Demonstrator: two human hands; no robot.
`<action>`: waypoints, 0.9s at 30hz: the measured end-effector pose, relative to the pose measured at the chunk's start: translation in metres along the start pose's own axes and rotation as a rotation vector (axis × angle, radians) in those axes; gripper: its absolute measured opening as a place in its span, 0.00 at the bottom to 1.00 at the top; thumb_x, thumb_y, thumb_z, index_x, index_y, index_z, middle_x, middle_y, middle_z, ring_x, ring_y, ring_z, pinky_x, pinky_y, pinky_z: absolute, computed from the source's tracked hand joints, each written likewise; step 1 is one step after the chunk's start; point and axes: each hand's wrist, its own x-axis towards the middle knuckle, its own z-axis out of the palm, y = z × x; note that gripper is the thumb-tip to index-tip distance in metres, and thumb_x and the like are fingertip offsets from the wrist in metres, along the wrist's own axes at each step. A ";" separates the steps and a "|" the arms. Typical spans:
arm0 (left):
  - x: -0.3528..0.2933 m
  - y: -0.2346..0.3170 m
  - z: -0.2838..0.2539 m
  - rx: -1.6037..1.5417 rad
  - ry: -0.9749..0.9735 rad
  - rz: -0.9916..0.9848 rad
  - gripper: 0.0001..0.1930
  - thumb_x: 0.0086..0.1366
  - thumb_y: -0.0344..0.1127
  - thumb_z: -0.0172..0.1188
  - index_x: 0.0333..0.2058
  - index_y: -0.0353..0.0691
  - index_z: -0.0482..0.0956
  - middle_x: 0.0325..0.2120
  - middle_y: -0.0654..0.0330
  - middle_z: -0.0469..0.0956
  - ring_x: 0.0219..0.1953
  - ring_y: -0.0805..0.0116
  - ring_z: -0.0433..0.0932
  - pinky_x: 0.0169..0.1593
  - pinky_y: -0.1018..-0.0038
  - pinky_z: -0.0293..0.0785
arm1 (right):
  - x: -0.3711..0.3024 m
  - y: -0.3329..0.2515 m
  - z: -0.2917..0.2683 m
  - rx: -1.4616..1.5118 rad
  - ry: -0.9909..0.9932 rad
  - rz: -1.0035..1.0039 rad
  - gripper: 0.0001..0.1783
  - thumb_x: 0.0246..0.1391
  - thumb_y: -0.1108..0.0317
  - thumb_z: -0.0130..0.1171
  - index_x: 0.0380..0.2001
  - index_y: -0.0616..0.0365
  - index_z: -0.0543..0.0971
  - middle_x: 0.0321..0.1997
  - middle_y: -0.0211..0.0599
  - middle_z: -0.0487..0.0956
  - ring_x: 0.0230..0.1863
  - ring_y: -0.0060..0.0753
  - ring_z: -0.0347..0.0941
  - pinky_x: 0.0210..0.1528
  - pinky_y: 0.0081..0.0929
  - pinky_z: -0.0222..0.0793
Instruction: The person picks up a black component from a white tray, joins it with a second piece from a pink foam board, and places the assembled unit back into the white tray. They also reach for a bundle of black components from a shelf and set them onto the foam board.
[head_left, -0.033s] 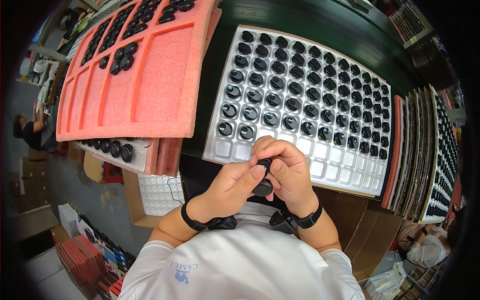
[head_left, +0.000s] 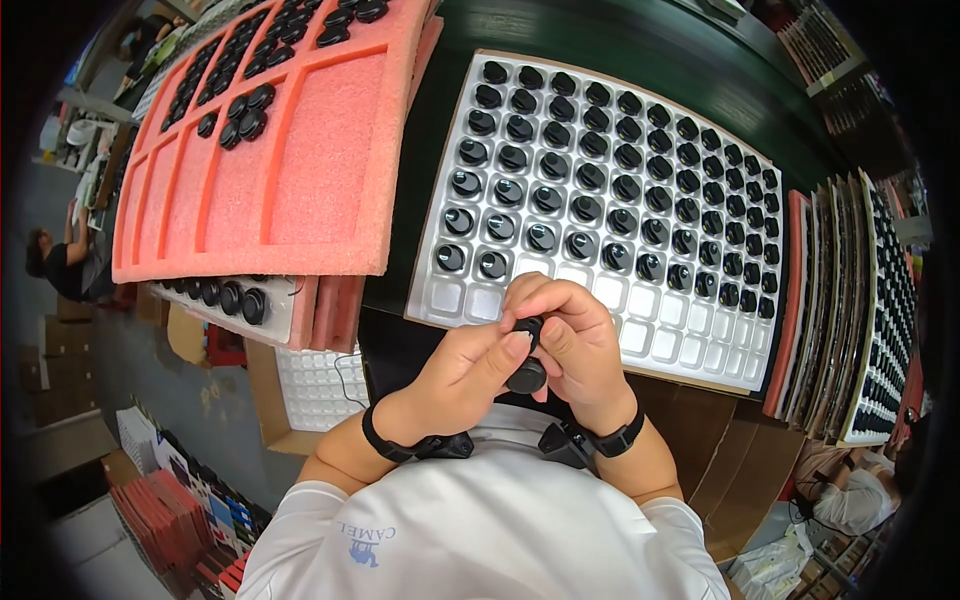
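Observation:
Both hands meet low in the middle, in front of the white tray, with fingers curled together. My left hand and my right hand are closed on small round black lens-like parts. The upper black part sits between the thumbs and fingertips, mostly covered. A second round black part shows just below it, between the hands; which fingers hold it is partly hidden. Just beyond is the white moulded tray, with rows of similar black parts in its pockets and bare pockets along the near edge.
At left, a pink foam tray with dividers holds loose black parts, stacked over more trays. Upright stacked trays stand at right. A carton with a white tray lies lower left. Other people are at the far sides.

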 end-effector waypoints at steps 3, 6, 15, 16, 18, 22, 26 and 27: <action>0.000 0.000 0.001 0.044 0.001 0.033 0.18 0.72 0.38 0.39 0.38 0.30 0.74 0.33 0.58 0.76 0.33 0.72 0.76 0.37 0.79 0.72 | -0.001 0.000 0.000 0.070 0.011 0.045 0.14 0.60 0.63 0.50 0.41 0.63 0.73 0.41 0.41 0.73 0.16 0.10 0.57 0.18 0.07 0.56; -0.001 0.002 0.001 0.108 -0.004 0.020 0.15 0.71 0.34 0.39 0.37 0.31 0.74 0.31 0.58 0.75 0.33 0.73 0.75 0.39 0.78 0.71 | -0.001 0.001 0.000 0.126 0.023 0.078 0.13 0.60 0.63 0.50 0.40 0.63 0.73 0.41 0.41 0.73 0.15 0.10 0.56 0.18 0.07 0.57; 0.000 -0.001 -0.001 0.165 -0.032 0.042 0.12 0.69 0.33 0.43 0.36 0.32 0.73 0.30 0.59 0.74 0.33 0.74 0.73 0.41 0.78 0.70 | -0.001 0.006 -0.001 0.209 0.021 0.095 0.13 0.61 0.63 0.50 0.39 0.63 0.72 0.41 0.43 0.73 0.13 0.11 0.57 0.15 0.07 0.57; 0.001 -0.004 -0.003 0.155 -0.039 0.075 0.12 0.69 0.34 0.43 0.35 0.32 0.73 0.30 0.59 0.74 0.33 0.74 0.73 0.40 0.78 0.70 | -0.001 0.007 -0.001 0.216 0.013 0.078 0.13 0.61 0.63 0.50 0.39 0.64 0.72 0.41 0.43 0.73 0.13 0.11 0.57 0.15 0.08 0.57; 0.002 -0.011 -0.005 0.134 -0.051 0.143 0.14 0.69 0.38 0.44 0.35 0.32 0.73 0.29 0.59 0.74 0.32 0.74 0.72 0.38 0.78 0.69 | 0.000 0.007 -0.001 0.203 0.016 0.070 0.13 0.61 0.63 0.50 0.40 0.64 0.72 0.41 0.44 0.73 0.13 0.13 0.59 0.15 0.08 0.59; 0.003 -0.016 -0.003 0.030 0.010 0.173 0.21 0.70 0.47 0.44 0.32 0.32 0.73 0.28 0.59 0.74 0.29 0.74 0.72 0.35 0.79 0.68 | 0.000 0.006 -0.001 0.171 0.029 0.055 0.14 0.61 0.64 0.50 0.41 0.65 0.72 0.40 0.44 0.73 0.14 0.17 0.64 0.16 0.11 0.65; 0.007 -0.018 -0.015 -0.111 -0.081 0.021 0.27 0.68 0.55 0.42 0.29 0.33 0.73 0.25 0.60 0.73 0.26 0.73 0.71 0.33 0.79 0.68 | -0.002 0.000 0.001 0.155 0.056 0.104 0.14 0.60 0.64 0.50 0.42 0.65 0.73 0.40 0.44 0.73 0.20 0.21 0.68 0.22 0.13 0.70; 0.007 -0.019 -0.015 -0.111 -0.080 0.021 0.27 0.68 0.55 0.42 0.29 0.33 0.73 0.25 0.60 0.73 0.26 0.73 0.71 0.33 0.79 0.68 | -0.002 -0.003 0.000 0.146 0.068 0.148 0.15 0.60 0.62 0.51 0.43 0.63 0.73 0.40 0.44 0.73 0.24 0.22 0.69 0.25 0.13 0.70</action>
